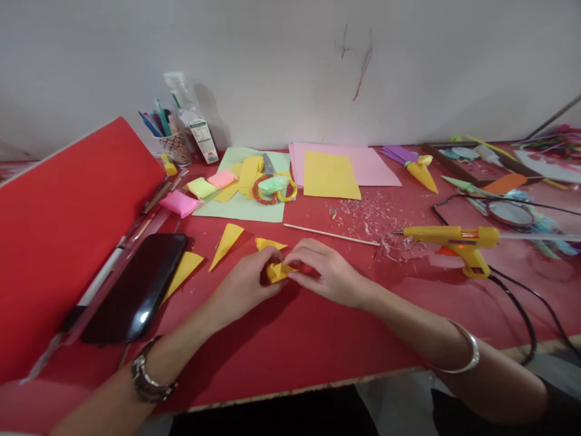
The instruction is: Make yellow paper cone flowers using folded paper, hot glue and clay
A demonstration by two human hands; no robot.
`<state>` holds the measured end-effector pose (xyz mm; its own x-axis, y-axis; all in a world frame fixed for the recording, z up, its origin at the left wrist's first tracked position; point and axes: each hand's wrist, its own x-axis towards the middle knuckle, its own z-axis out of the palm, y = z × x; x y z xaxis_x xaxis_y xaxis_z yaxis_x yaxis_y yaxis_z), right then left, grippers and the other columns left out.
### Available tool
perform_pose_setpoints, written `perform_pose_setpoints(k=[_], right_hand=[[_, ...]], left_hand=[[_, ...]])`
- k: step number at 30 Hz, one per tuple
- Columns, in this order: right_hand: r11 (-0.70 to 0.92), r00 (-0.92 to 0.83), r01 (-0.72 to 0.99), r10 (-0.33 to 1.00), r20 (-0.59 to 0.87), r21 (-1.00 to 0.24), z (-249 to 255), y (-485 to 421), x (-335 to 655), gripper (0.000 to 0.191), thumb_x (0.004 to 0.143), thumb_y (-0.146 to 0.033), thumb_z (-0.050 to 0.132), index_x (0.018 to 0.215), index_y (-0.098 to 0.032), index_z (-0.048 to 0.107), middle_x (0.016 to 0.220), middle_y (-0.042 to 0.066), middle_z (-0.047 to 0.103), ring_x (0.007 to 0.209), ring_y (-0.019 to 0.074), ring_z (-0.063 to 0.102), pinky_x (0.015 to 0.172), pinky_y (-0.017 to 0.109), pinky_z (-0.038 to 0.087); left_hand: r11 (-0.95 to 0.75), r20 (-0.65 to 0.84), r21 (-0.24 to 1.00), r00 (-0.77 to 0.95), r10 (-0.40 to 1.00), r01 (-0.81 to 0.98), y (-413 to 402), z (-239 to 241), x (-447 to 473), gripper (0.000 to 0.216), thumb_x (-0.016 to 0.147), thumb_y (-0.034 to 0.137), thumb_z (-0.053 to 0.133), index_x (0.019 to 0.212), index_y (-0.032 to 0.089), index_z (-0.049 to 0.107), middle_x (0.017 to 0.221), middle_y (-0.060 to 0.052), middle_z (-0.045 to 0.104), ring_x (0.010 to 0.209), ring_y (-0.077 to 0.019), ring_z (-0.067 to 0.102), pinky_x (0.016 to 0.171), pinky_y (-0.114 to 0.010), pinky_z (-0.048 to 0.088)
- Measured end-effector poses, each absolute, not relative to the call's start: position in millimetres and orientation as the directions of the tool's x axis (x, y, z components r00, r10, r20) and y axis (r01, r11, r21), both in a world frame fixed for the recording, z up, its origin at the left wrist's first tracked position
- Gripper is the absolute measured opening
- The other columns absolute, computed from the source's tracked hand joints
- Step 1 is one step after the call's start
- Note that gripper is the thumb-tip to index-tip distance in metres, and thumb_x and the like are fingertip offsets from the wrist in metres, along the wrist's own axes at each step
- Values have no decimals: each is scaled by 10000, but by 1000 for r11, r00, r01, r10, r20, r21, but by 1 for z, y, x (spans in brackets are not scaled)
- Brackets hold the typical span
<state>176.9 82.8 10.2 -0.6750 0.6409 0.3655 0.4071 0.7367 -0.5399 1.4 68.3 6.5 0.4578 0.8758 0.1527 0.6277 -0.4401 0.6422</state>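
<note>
Between my two hands, a small folded piece of yellow paper (276, 272) is held low over the red table. My left hand (247, 280) is closed with thumb and fingers around its left side. The fingertips of my right hand (324, 272) pinch its right end. Just beyond my fingers lies another small yellow paper piece (271, 243). A yellow paper cone (226, 245) rests to the left, and a yellow paper triangle (185, 272) is partly under the black phone (140, 287).
A yellow glue gun (454, 235) with its cord lies at right. A thin stick (331, 234) and paper shreds (376, 212) are ahead. Scissors (261, 197) lie on green paper, beside pink paper (376, 166) and a yellow sheet (331, 175). A red board (68, 230) leans at left.
</note>
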Motion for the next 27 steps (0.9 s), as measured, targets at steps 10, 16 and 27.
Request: perform_pose_setpoints(k=[10,16,27], right_hand=[[697,-649,436,682,339,-569,8,84,177,50,780,-163,478,801,-172,523,790,38,549,733,131,506,661,250,424],[760,-650,405,630,425,-508,8,83,178,102,801,-160,445,755,-173,535,751,36,541,705,125,492,633,241,424],[818,-497,333,576,649,-470,10,82,182,105,780,-93,456,781,-175,520,734,23,575,673,101,532,613,230,453]], left_hand=[[-444,134,686,499,856,577,64,8,5,108,718,162,507,822,168,477,737,23,587,621,-93,539,539,-194,428],[-396,90,756,517,852,521,64,10,1,205,716,281,534,864,164,454,798,-9,580,685,-116,543,597,-235,459],[-179,53,955,456,889,238,68,14,-4,256,766,297,436,965,145,488,803,-22,545,539,-74,524,583,-237,462]])
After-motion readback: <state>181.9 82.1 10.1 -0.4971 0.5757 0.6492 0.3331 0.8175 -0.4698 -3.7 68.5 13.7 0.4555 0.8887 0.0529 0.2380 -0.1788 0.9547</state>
